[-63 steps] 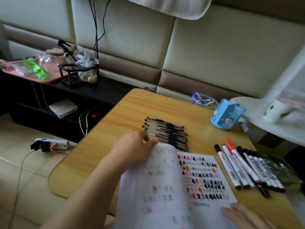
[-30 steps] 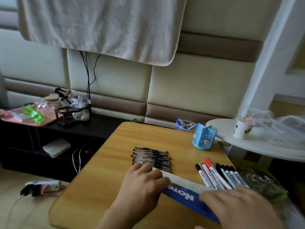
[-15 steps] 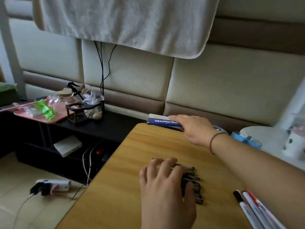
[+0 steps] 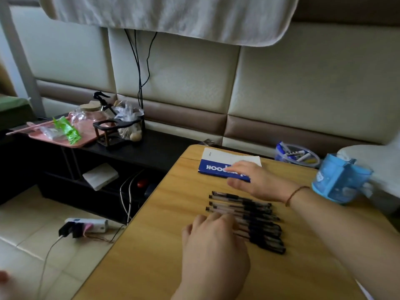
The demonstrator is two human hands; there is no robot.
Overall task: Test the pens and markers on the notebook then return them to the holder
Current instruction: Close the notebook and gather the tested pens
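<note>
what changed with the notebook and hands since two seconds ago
The notebook, open near the person earlier, is now closed at the table's far edge; the right hand has let it go. The left hand moved onto the pens. The pens and blue holder stayed put.

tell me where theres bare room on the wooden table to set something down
Bare wood lies along the wooden table's left edge, left of the row of pens and the left hand. It is crowded between the pens and the closed notebook, where the right hand hovers, and by the blue pen holder.
</note>
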